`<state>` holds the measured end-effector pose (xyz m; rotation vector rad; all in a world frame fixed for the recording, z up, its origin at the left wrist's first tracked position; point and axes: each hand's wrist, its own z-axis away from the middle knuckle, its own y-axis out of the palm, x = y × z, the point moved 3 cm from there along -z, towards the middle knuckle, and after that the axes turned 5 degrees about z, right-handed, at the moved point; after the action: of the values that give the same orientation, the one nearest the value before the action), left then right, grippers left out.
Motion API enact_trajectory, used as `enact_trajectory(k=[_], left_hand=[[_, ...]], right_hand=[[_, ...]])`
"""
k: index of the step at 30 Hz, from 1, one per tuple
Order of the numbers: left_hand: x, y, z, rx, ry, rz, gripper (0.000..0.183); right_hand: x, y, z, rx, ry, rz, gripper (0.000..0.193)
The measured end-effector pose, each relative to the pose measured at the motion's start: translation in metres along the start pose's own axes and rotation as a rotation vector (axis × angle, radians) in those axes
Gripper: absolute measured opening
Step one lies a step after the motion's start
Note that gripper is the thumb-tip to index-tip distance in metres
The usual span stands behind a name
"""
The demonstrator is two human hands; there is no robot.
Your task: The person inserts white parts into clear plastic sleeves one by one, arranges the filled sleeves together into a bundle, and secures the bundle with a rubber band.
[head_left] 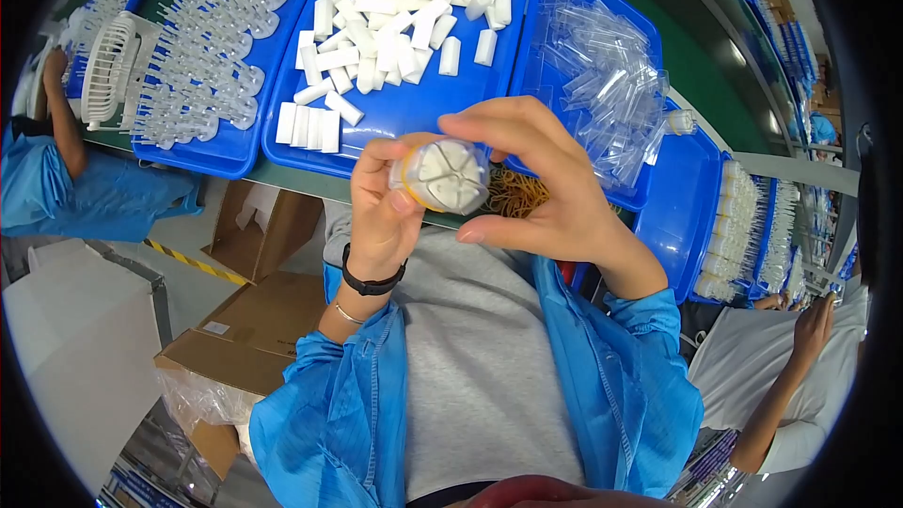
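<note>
My left hand (pixel 378 226) is closed around a round bundle (pixel 450 176) of white wedge-shaped pieces in clear plastic, with a yellowish band around it. The wedges' ends point up and meet like slices. Around the bundle's right side curves my right hand (pixel 574 193), fingers and thumb wide apart. Its fingertips are close to the bundle's upper edge; I cannot tell whether they touch it. Partly hidden behind the bundle and right hand lies a heap of brown-yellow rubber bands (pixel 517 196).
Ahead, a blue tray (pixel 400 118) holds white wedge blocks (pixel 376 14). To its left, another tray (pixel 212 158) carries clear stemmed plastic parts (pixel 202 66); to its right, a tray (pixel 555 66) holds clear plastic sleeves (pixel 611 75). Finished-looking bundles (pixel 734 226) stand at right. Co-workers' arms show at both sides.
</note>
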<state>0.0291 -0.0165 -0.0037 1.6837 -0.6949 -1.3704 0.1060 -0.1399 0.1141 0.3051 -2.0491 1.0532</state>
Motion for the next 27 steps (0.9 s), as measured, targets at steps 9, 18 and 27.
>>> enact_trajectory(k=[9, 18, 27], left_hand=[[-0.004, 0.019, -0.001, 0.046, -0.301, 0.035, 0.066], [-0.006, 0.02, -0.002, 0.09, -0.318, 0.008, 0.067], [-0.001, 0.012, -0.003, 0.119, -0.364, 0.137, 0.062]], right_hand=[[-0.001, 0.004, -0.006, -0.084, -0.13, 0.088, 0.05], [-0.004, 0.005, -0.006, -0.078, -0.116, 0.071, 0.049], [-0.008, 0.008, -0.005, -0.07, -0.094, 0.073, 0.048]])
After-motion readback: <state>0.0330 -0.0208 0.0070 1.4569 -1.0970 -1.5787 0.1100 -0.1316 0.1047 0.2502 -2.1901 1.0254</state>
